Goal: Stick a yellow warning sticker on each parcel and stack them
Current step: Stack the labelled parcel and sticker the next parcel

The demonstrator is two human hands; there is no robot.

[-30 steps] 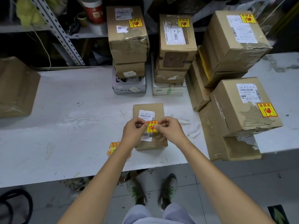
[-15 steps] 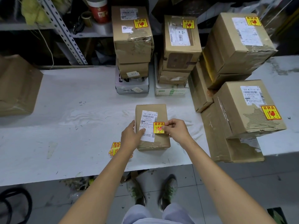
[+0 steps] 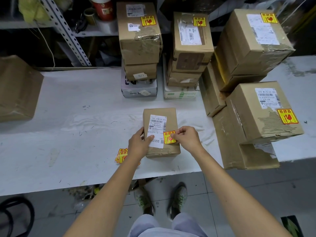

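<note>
Head view: left hand (image 3: 138, 145) grips parcel (image 3: 171, 115) edge, right hand (image 3: 188, 139) pinches yellow sticker (image 3: 168, 137) beside shipping label (image 3: 157, 124); best pressed flat, clear of the barcode.

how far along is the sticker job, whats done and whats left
Done: four stacked parcels at the back and right show yellow stickers on top. In hand: the left hand steadies the small parcel while the right hand holds a sticker down beside its white label. Left: stack this parcel; the big parcel at far left shows no sticker, and spare stickers lie on the table.
</note>
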